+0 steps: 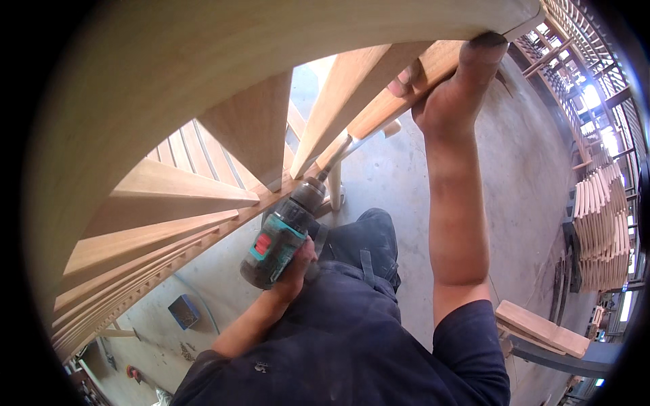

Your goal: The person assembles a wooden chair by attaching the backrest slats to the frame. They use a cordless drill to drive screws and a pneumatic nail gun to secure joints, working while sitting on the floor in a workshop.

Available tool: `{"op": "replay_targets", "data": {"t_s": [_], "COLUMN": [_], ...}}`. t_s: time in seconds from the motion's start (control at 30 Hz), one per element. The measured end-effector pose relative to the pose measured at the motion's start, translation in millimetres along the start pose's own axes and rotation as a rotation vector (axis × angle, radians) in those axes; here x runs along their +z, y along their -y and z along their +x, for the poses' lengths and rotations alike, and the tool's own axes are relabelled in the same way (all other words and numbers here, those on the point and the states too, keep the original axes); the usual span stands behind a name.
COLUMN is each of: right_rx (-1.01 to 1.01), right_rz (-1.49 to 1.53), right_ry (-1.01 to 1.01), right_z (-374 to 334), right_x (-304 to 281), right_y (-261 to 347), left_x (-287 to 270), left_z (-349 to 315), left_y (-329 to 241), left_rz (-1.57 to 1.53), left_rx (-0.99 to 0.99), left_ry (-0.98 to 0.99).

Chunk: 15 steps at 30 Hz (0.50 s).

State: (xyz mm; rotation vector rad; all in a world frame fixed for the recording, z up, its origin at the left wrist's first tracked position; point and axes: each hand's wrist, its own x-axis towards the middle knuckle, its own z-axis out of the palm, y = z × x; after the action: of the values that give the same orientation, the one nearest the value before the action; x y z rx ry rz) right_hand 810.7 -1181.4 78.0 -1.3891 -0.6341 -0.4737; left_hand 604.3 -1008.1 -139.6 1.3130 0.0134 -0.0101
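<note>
A black and teal cordless drill is gripped by my left hand, whose fingers are wrapped round its handle. Its chuck and bit point up and away, with the bit's tip against or close beside a wooden end post; which of the two I cannot tell. Higher up, my right hand is closed round that post, thumb near the curved top rail. Several wooden slats run between this top rail and a straight lower rail. The top rail fills the upper left, close to the camera.
A small blue box lies on the grey concrete floor, near a thin hose. Stacked curved wooden parts stand at the far right. Nearer on the right, wooden boards rest by a dark curved bar.
</note>
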Motion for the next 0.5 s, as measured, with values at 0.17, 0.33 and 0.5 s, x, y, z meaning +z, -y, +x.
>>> {"op": "replay_targets", "data": {"t_s": [0.17,0.33,0.5], "right_rx": [0.079,0.106,0.0], "right_rz": [-0.054,-0.071,0.138], "right_ry": [-0.074,-0.126,0.079], "right_z": [-4.8,-7.3,-0.8], "right_x": [-3.8,-5.3,0.8], "right_y": [-0.7,1.0,4.3], "left_x": [4.8,9.0,7.3], "left_z": [-2.9,-1.7,1.0], "left_y": [5.5,0.9,3.7], "left_rz": [-0.079,-0.049,-0.045], "left_rx": [-0.06,-0.064,-0.062], "left_ry": [-0.069,-0.05,-0.008]}}
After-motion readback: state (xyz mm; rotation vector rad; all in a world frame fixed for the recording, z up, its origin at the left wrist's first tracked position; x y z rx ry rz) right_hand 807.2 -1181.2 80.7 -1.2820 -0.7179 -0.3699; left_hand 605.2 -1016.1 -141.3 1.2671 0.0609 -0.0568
